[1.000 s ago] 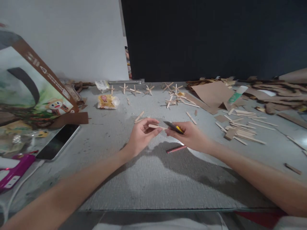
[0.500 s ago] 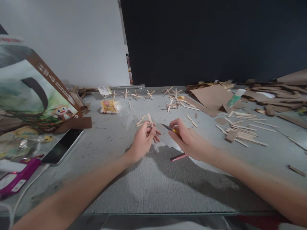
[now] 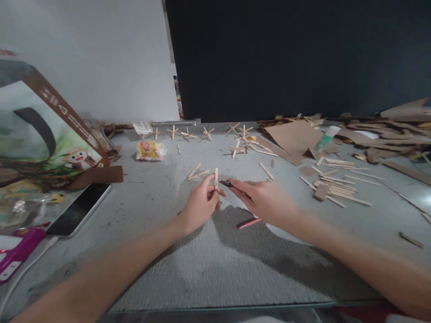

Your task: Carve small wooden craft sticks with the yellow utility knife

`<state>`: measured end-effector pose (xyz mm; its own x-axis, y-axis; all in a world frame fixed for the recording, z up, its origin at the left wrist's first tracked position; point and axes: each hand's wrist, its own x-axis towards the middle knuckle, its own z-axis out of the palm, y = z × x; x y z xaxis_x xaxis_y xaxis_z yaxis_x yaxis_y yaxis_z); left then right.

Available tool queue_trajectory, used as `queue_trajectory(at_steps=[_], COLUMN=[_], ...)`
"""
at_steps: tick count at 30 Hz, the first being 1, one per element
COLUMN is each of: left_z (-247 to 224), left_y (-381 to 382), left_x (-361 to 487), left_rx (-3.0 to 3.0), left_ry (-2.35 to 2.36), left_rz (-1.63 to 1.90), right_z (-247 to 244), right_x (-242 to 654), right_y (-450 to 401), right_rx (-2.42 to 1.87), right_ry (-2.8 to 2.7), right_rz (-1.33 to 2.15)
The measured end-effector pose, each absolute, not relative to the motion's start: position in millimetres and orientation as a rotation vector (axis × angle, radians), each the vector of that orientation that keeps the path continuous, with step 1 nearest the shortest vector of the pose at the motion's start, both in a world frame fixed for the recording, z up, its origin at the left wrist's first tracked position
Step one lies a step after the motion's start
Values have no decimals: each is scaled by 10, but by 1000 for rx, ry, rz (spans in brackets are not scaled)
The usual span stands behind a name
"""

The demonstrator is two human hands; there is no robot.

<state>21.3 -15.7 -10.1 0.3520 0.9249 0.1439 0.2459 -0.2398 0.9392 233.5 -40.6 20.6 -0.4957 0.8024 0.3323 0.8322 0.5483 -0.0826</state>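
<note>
1. Head view: the left hand (image 3: 200,202) pinches a pale, flat wooden stick (image 3: 216,176) upright over the finely textured grey table (image 3: 188,269), lower end hidden.
2. Right hand (image 3: 264,199) grips a dark-bladed cutter (image 3: 226,183), handle covered; whether it touches the stick, I cannot tell.
3. Slim pink rod (image 3: 248,223), partly hidden by that hand.
4. Printed box (image 3: 69,134), cut off at left.

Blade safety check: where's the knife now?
Head view, near centre: the knife is in the right hand, its tip just right of the wooden stick in the left hand.
</note>
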Motion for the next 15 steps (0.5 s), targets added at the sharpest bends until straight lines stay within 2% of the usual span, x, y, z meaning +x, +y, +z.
queue_trajectory(at_steps=[15], left_z=[-46], left_y=[-195], left_x=[209], left_rx=[1897], left_ry=[1112], left_rz=[878], right_z=[234], right_x=[2282], right_y=[-433], right_rx=[-1436], right_ry=[-2498], right_rz=[-63])
